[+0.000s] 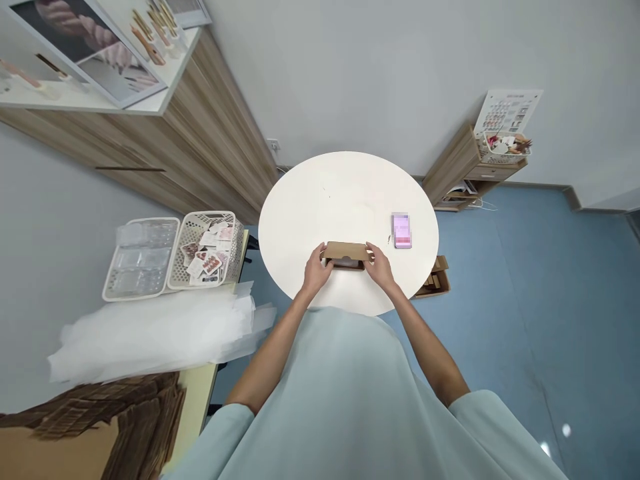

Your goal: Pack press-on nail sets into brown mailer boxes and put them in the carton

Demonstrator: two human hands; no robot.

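Observation:
A small brown cardboard box is near the front edge of the round white table. Its lid is partly raised, and a dark gap shows a greyish thing inside that I cannot make out. My left hand grips the left end of the box, thumb at the front and fingers by the lid's corner. At the right end, my right hand holds the box the same way. To the right on the table lies a phone with a lit pinkish screen.
At left, a side table carries a basket of small cards, a basket of clear plastic boxes, white sheets and stacked flat cardboard. An open carton stands on the floor at right. A wooden cabinet rises at back left.

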